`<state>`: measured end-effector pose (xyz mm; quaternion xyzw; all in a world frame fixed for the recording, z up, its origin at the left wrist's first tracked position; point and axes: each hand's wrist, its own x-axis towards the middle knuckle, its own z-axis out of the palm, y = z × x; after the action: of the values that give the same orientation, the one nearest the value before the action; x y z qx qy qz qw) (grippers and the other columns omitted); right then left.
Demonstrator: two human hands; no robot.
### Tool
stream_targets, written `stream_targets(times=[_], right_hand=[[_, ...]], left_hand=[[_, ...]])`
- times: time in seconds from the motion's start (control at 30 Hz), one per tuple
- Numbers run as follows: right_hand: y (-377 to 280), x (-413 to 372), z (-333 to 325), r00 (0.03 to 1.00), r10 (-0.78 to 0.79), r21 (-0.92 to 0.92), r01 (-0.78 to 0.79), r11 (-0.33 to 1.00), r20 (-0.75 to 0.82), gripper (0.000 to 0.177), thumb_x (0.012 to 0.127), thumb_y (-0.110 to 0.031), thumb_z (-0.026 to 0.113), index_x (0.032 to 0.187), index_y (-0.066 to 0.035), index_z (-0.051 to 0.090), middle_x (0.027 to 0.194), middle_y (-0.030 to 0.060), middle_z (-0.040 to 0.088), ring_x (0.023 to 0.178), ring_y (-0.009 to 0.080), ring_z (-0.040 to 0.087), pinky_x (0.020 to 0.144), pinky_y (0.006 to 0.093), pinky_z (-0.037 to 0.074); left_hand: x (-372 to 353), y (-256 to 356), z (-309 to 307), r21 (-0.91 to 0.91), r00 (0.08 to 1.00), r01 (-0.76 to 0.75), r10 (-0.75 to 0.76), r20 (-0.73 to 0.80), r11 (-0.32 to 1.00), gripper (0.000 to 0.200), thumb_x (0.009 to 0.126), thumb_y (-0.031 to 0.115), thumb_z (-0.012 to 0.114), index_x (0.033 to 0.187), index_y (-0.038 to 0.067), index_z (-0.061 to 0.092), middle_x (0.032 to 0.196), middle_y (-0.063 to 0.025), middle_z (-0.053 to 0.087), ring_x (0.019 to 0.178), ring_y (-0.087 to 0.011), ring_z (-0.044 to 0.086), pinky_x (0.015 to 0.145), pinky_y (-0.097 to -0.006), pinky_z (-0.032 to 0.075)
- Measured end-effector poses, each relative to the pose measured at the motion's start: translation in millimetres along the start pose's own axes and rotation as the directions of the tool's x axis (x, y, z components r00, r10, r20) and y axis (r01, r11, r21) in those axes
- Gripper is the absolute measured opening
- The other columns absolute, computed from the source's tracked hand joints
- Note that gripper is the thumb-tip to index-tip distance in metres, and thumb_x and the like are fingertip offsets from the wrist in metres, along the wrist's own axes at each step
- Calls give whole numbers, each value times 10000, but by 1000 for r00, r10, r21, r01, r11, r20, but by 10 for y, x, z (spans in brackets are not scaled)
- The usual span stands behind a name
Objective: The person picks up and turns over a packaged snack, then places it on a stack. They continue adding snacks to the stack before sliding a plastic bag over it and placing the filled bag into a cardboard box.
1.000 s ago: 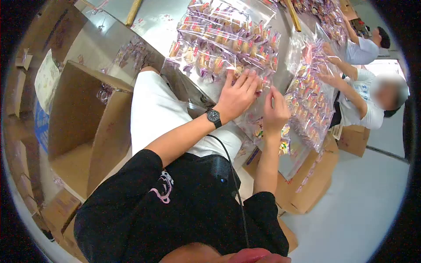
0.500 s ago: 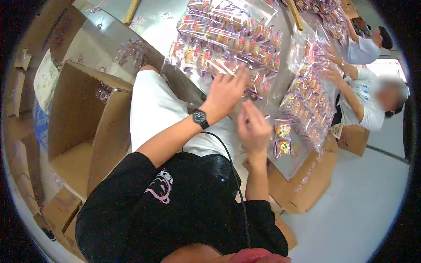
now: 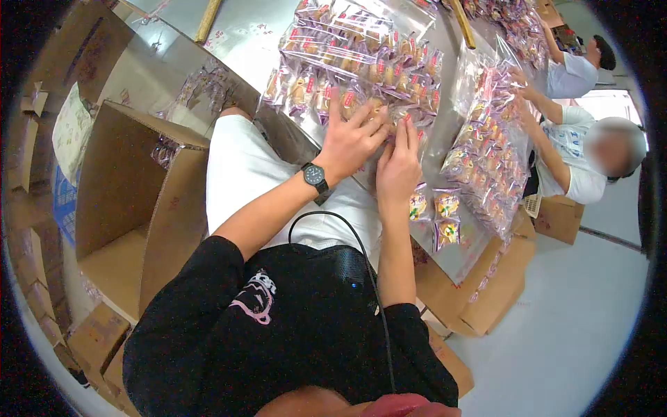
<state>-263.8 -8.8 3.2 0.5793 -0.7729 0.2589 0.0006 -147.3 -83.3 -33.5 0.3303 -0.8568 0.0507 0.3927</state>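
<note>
Shiny steel bench [image 3: 243, 31], bare at its far-left corner. A big clear bag of wrapped biscuits [image 3: 361, 48] sprawls across the middle, with a second bag [image 3: 486, 160] just to its right. A few small loose packets [image 3: 445, 206] lie by the near edge. One wooden stick [image 3: 210, 19] lies far left, another stick [image 3: 464, 24] between the bags.
</note>
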Motion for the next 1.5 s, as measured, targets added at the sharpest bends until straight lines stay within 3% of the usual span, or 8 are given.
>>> stream_targets(times=[0.2,0.33,0.47,0.63,0.83,1.03,1.13,1.5], right_hand=[[-129,19,12,993,-111,-21,110,994,-39,547,966,-60,585,1507,-121,535,1467,197,571,1164,444,662,891,518,583],[-135,86,152,987,-161,-42,160,986,-22,535,935,-97,616,1453,-223,584,1400,121,611,901,360,753,719,460,620],[53,142,336,987,-140,-11,139,990,-82,466,932,-144,665,1392,-213,639,1287,86,682,868,336,755,706,449,614],[115,102,487,948,-150,46,169,985,-281,346,926,-164,707,1269,-123,711,1150,102,737,848,319,754,696,444,604],[87,7,440,983,54,172,-23,985,-177,318,924,-134,707,1235,-68,697,1059,168,756,902,353,751,745,449,598],[12,110,406,975,-52,183,92,979,-214,327,943,-144,695,1252,-41,673,1127,219,748,968,398,744,810,481,589],[10,95,433,988,95,295,-55,954,-120,384,947,-150,689,1310,-40,631,1171,228,736,1009,405,736,820,491,586],[-229,36,142,992,-50,46,56,997,-118,423,929,-207,721,1317,-61,633,1144,164,716,922,396,733,763,483,592]], left_hand=[[-59,-126,47,-116,998,-48,53,37,992,235,861,218,652,1043,136,774,1233,6,731,1308,-194,595,1181,-640,323],[-51,-180,-113,-73,991,-32,41,125,997,351,834,185,666,1163,89,741,1223,-65,742,1283,-258,615,1203,-549,365],[-135,-242,-320,22,987,-91,87,135,996,531,849,202,697,1371,109,666,1335,-69,686,1385,-276,549,1232,-554,320],[-142,-257,-430,88,989,149,-150,13,985,424,884,227,721,1299,138,708,1376,-12,665,1287,-261,584,1223,-581,286],[-172,-433,-324,44,988,151,-148,-54,988,447,834,204,800,1274,169,732,1277,2,708,1249,-256,596,1176,-568,278],[-67,-320,-221,80,972,235,-235,-16,969,367,808,271,803,1165,207,750,1186,7,703,1193,-258,597,1156,-633,250],[-51,-337,-162,139,975,222,-220,-28,965,347,812,297,805,1139,200,742,1132,-14,690,1214,-284,582,1174,-664,230],[-218,-415,-332,27,973,222,-220,-69,975,417,754,328,882,1091,129,738,1179,-64,694,1233,-279,606,1215,-660,208]])
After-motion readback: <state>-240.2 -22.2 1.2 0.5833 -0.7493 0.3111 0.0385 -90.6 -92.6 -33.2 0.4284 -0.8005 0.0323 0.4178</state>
